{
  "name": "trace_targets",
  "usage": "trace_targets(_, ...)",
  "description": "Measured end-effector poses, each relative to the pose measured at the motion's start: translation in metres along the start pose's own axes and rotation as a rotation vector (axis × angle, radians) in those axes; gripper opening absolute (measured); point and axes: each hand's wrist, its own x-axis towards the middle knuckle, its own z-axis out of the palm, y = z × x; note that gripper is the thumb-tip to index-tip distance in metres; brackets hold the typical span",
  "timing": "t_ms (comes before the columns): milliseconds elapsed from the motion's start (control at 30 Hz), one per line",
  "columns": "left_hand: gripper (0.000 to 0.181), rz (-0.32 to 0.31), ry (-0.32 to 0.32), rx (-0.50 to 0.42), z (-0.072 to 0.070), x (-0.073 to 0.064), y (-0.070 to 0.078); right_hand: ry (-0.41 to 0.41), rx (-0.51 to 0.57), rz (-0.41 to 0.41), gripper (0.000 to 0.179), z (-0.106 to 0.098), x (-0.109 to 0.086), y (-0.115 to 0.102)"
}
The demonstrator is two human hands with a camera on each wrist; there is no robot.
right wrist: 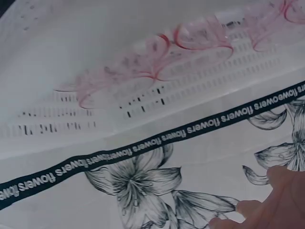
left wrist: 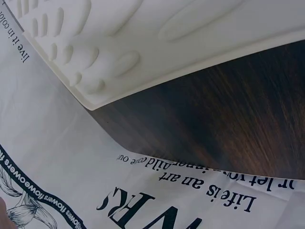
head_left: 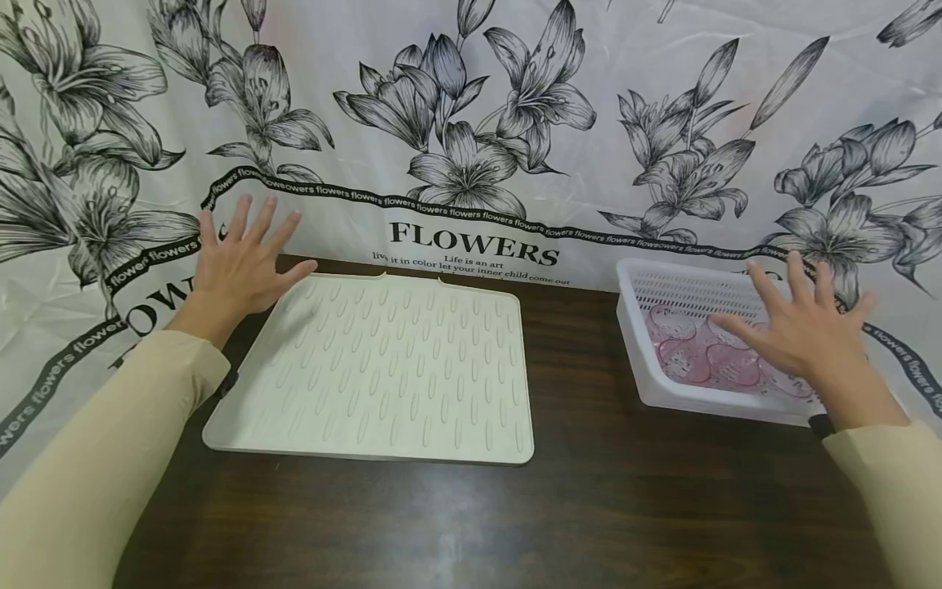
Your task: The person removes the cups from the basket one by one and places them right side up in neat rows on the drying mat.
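Note:
My left hand (head_left: pixel 239 270), fingers spread and nothing held, hovers over the far left corner of a white ribbed mat (head_left: pixel 405 368). The mat lies flat on the dark table, with rows of raised oval ridges; its corner fills the top of the left wrist view. My right hand (head_left: pixel 813 327) is likewise spread and holds nothing, above the right side of a white slatted plastic basket (head_left: pixel 640 360). Inside the basket sit several clear pink rounded plastic pieces (head_left: pixel 732 364), partly hidden by the hand. In the right wrist view, fingertips (right wrist: pixel 248 208) show at the lower right.
A white cloth (head_left: pixel 353 233) printed with black flowers and lettering hangs behind the table and drapes along both sides. Dark wooden tabletop (head_left: pixel 574 491) runs between the mat and the basket and along the front.

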Motion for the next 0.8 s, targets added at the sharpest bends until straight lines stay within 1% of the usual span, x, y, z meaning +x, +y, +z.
trace_targets(133,0.081,0.028,-0.025,-0.033,0.003,-0.001,-0.001,-0.014,0.011,0.003,0.099,0.004,-0.008,0.006)
trace_targets(233,0.081,0.043,-0.055,-0.08,0.006,-0.003,-0.001,-0.018,0.015,-0.002,0.099,0.008,-0.015,0.012)
trace_targets(367,0.082,0.065,-0.135,-0.14,0.01,-0.006,-0.002,-0.019,0.042,-0.02,0.097,0.013,-0.024,0.019)
trace_targets(500,0.084,0.098,-0.216,-0.18,0.013,-0.009,-0.004,-0.029,0.07,-0.028,0.096,0.018,-0.033,0.027)
trace_targets(600,0.085,0.119,-0.249,-0.178,0.013,-0.011,-0.005,-0.048,0.088,-0.046,0.095,0.022,-0.039,0.035)
trace_targets(733,0.085,0.147,-0.292,-0.153,0.016,-0.015,-0.005,-0.093,0.156,-0.086,0.092,0.027,-0.047,0.048)
trace_targets(800,0.085,0.153,-0.315,-0.156,0.019,-0.017,-0.005,-0.12,0.194,-0.091,0.092,0.03,-0.052,0.053)
